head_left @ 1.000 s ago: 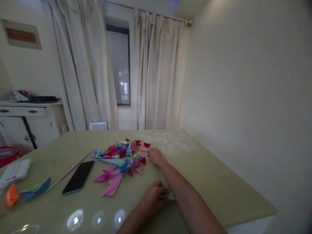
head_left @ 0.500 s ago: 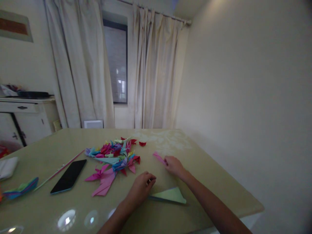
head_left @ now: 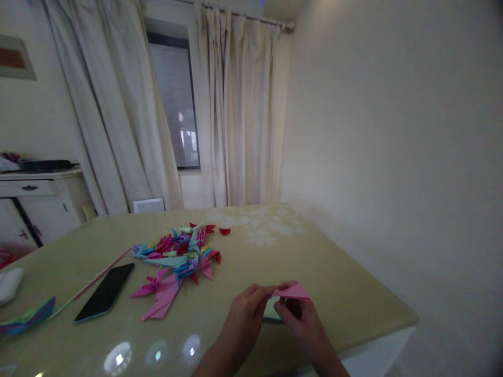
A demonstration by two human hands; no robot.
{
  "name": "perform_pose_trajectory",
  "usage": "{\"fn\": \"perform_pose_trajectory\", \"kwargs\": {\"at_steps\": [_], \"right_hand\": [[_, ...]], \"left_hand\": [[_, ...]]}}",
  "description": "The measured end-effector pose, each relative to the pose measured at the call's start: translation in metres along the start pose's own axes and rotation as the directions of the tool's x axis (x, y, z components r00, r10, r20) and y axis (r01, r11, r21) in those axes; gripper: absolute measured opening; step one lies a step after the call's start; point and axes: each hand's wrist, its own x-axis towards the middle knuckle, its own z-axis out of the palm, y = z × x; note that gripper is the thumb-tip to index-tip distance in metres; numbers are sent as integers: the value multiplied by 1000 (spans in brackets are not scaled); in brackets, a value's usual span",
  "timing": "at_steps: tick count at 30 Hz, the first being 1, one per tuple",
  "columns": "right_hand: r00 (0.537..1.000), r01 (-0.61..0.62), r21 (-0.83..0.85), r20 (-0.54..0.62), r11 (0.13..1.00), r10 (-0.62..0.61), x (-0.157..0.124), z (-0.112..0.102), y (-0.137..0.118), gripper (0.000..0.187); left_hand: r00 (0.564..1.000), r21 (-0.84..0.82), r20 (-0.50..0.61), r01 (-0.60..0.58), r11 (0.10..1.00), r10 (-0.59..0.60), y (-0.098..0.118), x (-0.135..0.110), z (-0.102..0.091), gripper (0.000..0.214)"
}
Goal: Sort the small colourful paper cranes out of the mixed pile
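Near the table's front edge, a pink folded paper is held between both hands. My left hand is closed, its fingertips pinching the paper's left end. From the right, my right hand grips the same paper with thumb and fingers. Below them a pale green folded paper lies on the table, mostly hidden behind the hands. To the left is a heap of colourful folded paper pieces, with a larger pink folded paper at its near side.
A black phone lies left of the heap beside a thin pink and green stick. A blue-green paper piece and a white object are at the far left. A wall rises along the right.
My right hand has drawn the pink paper back from the middle of the table. My left hand has moved right and now pinches it too. The view has shifted slightly right.
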Motion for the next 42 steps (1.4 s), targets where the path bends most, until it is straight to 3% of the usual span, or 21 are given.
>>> {"fn": "perform_pose_trajectory", "kwargs": {"at_steps": [2, 4, 8, 11, 13, 15, 18, 20, 23, 26, 30, 33, 35, 38, 42], "right_hand": [[996, -41, 42, 76, 998, 38, -4, -8, -10, 54], [987, -74, -7, 142, 997, 74, -7, -14, -22, 46], [985, 30, -166, 174, 986, -1, 1, -11, -41, 35], [984, 83, -211, 170, 974, -47, 15, -5, -41, 30], [986, 64, -243, 163, 968, -24, 22, -2, -36, 26], [986, 33, -280, 164, 960, 14, 23, 0, -28, 25], [985, 1, -343, 160, 939, 57, 17, 1, -17, 25], [986, -5, -380, 152, 925, 68, 12, 3, -12, 25], [989, 47, -443, 146, 895, 21, 8, 5, -7, 21], [991, 125, -553, 116, 824, -73, 7, 4, -3, 9], [976, 208, -593, 70, 777, -208, 14, 14, -8, 10], [953, 301, -435, 122, 848, -276, 40, 35, -26, 37], [947, 315, -332, 174, 889, -271, 70, 49, -39, 48], [926, 333, -259, 273, 907, -262, 121, 61, -48, 16], [921, 314, -353, 338, 881, -193, 173, 54, -27, 11]], "left_hand": [[1000, 65, 24, 10, 998, -11, -8, -9, -4, 34], [997, 29, 69, 22, 999, -24, -11, -21, -6, 31], [993, -68, 119, 14, 998, -6, -10, -36, -14, 35], [990, -8, 140, -20, 1000, 21, -18, -24, -42, 35], [992, 133, 118, -60, 989, 44, -33, -9, -70, 30], [993, 394, -90, -31, 919, 72, -56, 4, -98, 27], [933, 682, -358, 245, 689, 22, -91, 8, -125, 31], [914, 741, -402, 355, 570, -46, -106, 5, -131, 29], [925, 781, -366, 363, 509, -98, -114, -1, -132, 22], [927, 779, -374, 339, 528, -44, -115, -5, -133, 21], [897, 735, -411, 222, 641, 161, -109, -2, -126, 22], [939, 679, -194, -80, 730, 284, -95, 20, -108, 20], [950, 580, -73, -207, 788, 304, -84, 43, -94, 18], [974, 457, -95, -143, 878, 208, -78, 75, -84, 15], [995, 489, -73, -28, 872, 73, -92, 92, -96, 19]]}}
